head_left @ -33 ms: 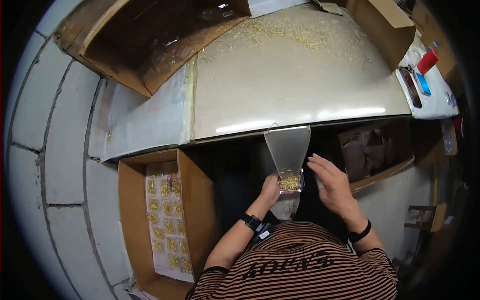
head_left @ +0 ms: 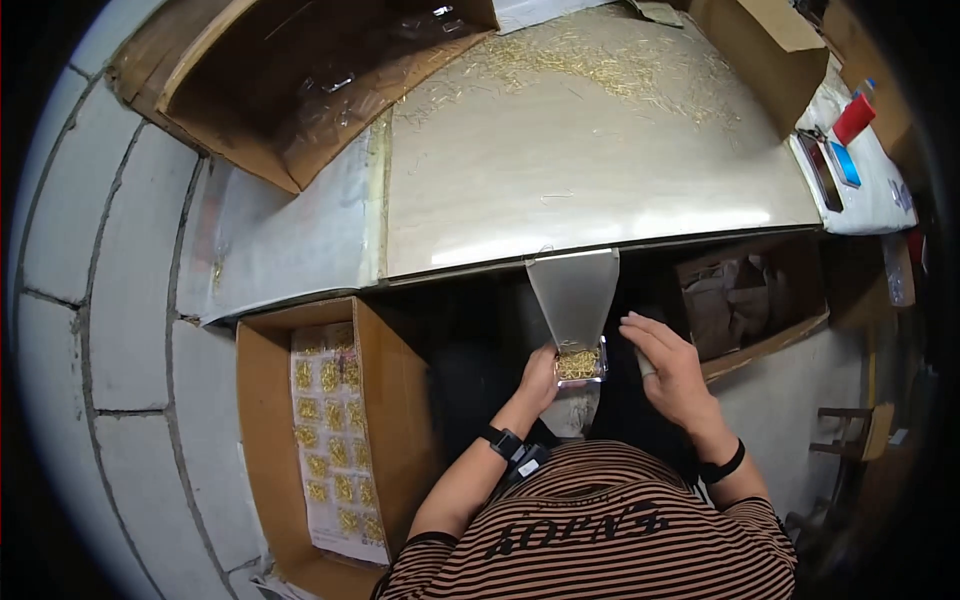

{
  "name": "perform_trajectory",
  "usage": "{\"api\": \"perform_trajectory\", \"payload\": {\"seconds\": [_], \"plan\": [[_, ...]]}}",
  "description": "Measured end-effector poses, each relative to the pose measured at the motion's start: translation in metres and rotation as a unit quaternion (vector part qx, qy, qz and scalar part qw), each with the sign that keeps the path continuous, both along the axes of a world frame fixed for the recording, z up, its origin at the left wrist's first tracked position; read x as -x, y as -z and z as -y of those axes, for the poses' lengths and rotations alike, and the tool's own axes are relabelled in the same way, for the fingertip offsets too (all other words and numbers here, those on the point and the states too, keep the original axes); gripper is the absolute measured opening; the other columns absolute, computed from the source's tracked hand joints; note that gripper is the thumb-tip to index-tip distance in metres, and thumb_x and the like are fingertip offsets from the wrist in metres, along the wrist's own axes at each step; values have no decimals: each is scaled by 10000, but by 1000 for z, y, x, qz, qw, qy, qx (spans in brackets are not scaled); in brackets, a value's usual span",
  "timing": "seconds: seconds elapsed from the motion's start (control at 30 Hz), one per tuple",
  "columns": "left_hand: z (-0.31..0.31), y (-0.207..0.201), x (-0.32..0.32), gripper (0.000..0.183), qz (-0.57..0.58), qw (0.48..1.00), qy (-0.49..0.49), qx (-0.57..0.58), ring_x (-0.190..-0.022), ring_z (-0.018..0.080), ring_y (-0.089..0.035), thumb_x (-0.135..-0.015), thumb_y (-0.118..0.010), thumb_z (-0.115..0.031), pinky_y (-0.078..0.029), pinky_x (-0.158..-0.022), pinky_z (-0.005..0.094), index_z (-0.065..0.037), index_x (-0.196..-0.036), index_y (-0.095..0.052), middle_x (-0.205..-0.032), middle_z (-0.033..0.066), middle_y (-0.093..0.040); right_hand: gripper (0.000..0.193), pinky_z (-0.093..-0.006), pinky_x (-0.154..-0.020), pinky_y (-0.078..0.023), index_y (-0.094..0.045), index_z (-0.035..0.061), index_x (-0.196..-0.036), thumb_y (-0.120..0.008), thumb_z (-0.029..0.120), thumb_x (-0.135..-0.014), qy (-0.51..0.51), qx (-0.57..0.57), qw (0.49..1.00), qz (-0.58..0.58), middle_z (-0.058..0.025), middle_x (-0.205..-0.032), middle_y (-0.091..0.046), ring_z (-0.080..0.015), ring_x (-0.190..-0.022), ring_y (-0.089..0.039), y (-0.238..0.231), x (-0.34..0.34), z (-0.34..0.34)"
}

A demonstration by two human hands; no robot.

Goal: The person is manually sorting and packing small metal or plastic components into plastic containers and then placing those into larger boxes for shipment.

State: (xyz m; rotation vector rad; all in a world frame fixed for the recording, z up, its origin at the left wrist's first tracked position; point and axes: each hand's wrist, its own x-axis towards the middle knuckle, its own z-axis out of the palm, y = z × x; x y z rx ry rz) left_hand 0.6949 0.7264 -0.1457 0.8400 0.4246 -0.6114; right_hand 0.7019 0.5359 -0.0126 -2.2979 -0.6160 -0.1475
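Observation:
My left hand (head_left: pixel 540 381) is closed around the side of a small clear box (head_left: pixel 602 366), at the foot of a tapering pale chute (head_left: pixel 573 295). Thin gold-coloured wire pieces (head_left: pixel 578 363) fill the box; their exact kind is too small to tell. The chute slopes down toward me from the table's front edge. To the right of the box, my right hand (head_left: pixel 672 370) hovers with its fingers stretched out, holding nothing and touching neither box nor chute.
The pale table (head_left: pixel 600 170) carries scattered gold wire pieces (head_left: pixel 600 70) along its back. At upper left, a carton (head_left: pixel 225 125) holds clear boxes. Filled clear packs lie in another carton (head_left: pixel 265 400) at left. A carton (head_left: pixel 770 350) with brown material sits right; beyond is a stool (head_left: pixel 878 433).
Gold pieces at the chute's lower end have slid down into the box. A thin wire piece now shows on the table's front part. Both hands stay nearly in place.

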Motion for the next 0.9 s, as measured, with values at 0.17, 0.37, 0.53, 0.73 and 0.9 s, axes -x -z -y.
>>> {"api": "perform_trajectory", "payload": {"seconds": [0.17,0.37,0.53,0.73,0.9], "plan": [[-11,8,20,451,-12,1000,24,-9,-783,184,-677,-993,-305,-389,-582,-563,289,-24,-1128,-533,-986,110,-653,393,-378,-821,-506,-604,-11,-1034,-535,-130,-665,-2,-39,995,-95,-176,-1063,-618,-345,-971,-606,20,20,11],[-27,1,43,381,6,1000,15,4,-750,172,-676,-981,-390,-364,-585,-541,277,-34,-1063,-562,-917,86,-653,356,-380,-824,-503,-591,-17,-1061,-553,-93,-715,-56,-63,989,-124,-183,-1070,-607,-348,-959,-605,40,30,-13],[-29,-22,48,298,59,998,-8,-26,-752,169,-667,-954,-474,-272,-586,-531,285,-10,-1075,-551,-913,93,-634,391,-386,-908,-474,-553,-20,-1149,-548,-47,-759,-67,-76,987,-127,-196,-1177,-569,-346,-1066,-574,55,21,-39],[-33,-48,47,271,99,995,5,-6,-781,168,-658,-939,-437,-199,-588,-545,297,4,-1084,-545,-928,100,-629,379,-393,-960,-444,-552,-11,-1165,-556,-20,-786,-123,-66,984,-112,-195,-1175,-578,-336,-1128,-543,43,25,-47],[-30,-66,45,312,96,995,-23,16,-747,170,-660,-964,-405,-250,-581,-522,288,-2,-1086,-550,-907,91,-633,368,-386,-951,-451,-560,-6,-1158,-544,-25,-791,-93,-97,987,-88,-189,-1155,-592,-327,-1123,-550,43,25,-40]]}}
